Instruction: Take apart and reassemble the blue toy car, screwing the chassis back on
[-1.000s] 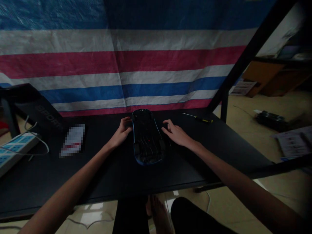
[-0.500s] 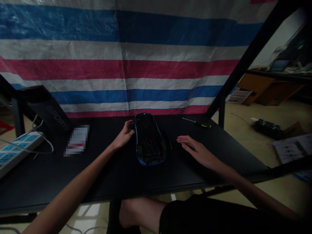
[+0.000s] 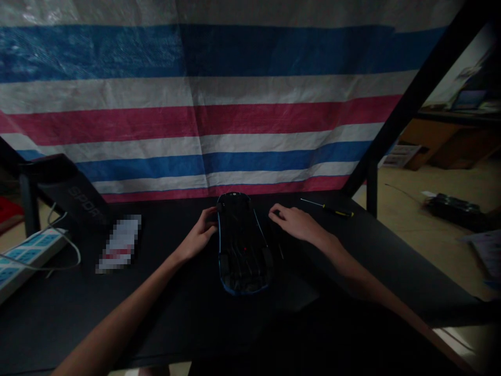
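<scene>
A toy car (image 3: 242, 235) with blue edges lies upside down on the black table, its dark underside and wheels facing up. My left hand (image 3: 201, 232) holds it by its left side, the fingertips partly hidden behind the edge. To the right of the car, my right hand (image 3: 295, 222) is apart from it, low over the table, its fingers curled together. What they hold, if anything, is too dark to make out. Just below those fingers, a thin pale rod (image 3: 281, 250) shows beside the car. A black and yellow screwdriver (image 3: 338, 211) lies farther right.
On the left are a white power strip (image 3: 37, 256) with a cable, a dark box (image 3: 78, 190) marked SPORT and a blurred-out pale item (image 3: 121, 243). A striped plastic sheet (image 3: 274, 120) hangs behind the table, with a black frame post (image 3: 407, 89) at right.
My right hand has moved in toward the car, and its outstretched fingers have curled. My left hand stays at the car's side. The whole view has shifted somewhat.
</scene>
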Demonstrator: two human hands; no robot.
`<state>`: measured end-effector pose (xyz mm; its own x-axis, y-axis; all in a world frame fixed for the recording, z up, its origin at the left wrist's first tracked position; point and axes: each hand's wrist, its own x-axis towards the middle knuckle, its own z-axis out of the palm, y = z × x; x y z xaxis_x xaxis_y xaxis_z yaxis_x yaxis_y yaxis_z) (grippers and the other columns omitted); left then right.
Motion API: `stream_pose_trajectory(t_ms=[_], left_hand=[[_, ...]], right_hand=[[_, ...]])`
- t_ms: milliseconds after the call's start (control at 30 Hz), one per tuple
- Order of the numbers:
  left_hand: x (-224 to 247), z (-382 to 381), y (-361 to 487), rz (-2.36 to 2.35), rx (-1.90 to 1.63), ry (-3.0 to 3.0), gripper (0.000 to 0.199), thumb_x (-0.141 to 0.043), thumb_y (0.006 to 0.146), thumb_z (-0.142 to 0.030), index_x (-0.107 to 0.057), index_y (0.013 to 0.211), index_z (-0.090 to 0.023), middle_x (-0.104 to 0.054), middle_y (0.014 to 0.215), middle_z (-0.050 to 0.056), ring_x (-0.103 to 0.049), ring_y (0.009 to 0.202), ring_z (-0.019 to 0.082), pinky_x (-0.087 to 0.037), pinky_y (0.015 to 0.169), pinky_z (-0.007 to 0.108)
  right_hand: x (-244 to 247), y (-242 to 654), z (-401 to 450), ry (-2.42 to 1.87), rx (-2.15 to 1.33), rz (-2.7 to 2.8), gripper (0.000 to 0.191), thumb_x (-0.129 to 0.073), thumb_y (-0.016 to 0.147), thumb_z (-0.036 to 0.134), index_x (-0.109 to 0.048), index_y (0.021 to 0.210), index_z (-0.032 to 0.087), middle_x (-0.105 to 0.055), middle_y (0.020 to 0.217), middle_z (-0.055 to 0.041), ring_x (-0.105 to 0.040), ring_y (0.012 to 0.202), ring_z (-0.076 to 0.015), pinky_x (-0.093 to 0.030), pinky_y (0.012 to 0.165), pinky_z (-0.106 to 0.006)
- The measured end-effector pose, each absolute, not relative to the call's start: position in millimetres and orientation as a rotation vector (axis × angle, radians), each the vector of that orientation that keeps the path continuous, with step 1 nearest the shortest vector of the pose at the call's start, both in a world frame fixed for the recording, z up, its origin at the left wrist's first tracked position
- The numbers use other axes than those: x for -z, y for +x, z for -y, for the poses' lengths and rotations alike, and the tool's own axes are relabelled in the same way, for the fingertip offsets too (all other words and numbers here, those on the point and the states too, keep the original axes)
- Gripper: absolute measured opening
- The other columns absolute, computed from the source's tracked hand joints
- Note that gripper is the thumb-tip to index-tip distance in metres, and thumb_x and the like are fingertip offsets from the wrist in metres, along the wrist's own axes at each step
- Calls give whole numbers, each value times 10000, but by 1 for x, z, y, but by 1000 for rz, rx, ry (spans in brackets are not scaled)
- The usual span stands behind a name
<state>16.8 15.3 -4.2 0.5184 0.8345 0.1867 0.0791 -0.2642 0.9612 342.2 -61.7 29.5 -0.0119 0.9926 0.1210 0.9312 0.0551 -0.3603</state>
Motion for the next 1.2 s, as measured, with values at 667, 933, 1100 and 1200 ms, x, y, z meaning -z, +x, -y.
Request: stream_pose_trajectory(t_ms=[667, 933, 1100, 1200], left_hand=[[3, -11, 25, -808, -820, 1751, 560, -577, 888, -197, -430, 1428, -207, -515, 1511, 131, -646, 1172, 268, -501, 1077, 481], [4, -12, 23, -801, -833, 1726, 552, -599, 889, -219, -457, 1422, -237, -503, 1533, 114, -644, 1199, 273, -479, 1110, 497], [4, -13, 24, -811, -840, 1747, 546, -599, 888, -221, -456, 1415, -222, -501, 1527, 123, -648, 1194, 273, -486, 1103, 500], [4, -13, 25, -811, -838, 1757, 548, -606, 882, -219, -463, 1411, -224, -523, 1502, 110, -640, 1201, 273, -503, 1086, 482]], right_hand=[[3, 341, 58, -1967, -171, 1948, 412, -342, 1068, 527, -657, 1186, 288, -773, 951, -63, -702, 794, -250, -416, 632, -335], [2, 347, 56, -1858, -319, 1909, 360, -386, 1061, 483, -668, 1166, 285, -777, 996, -60, -718, 904, -257, -486, 749, -363], [1, 345, 58, -1870, -303, 1907, 361, -400, 1055, 485, -671, 1176, 279, -775, 969, -68, -714, 866, -257, -477, 719, -360], [0, 344, 59, -1871, -304, 1912, 351, -399, 1058, 468, -670, 1172, 277, -782, 1001, -61, -718, 877, -254, -460, 717, -353]])
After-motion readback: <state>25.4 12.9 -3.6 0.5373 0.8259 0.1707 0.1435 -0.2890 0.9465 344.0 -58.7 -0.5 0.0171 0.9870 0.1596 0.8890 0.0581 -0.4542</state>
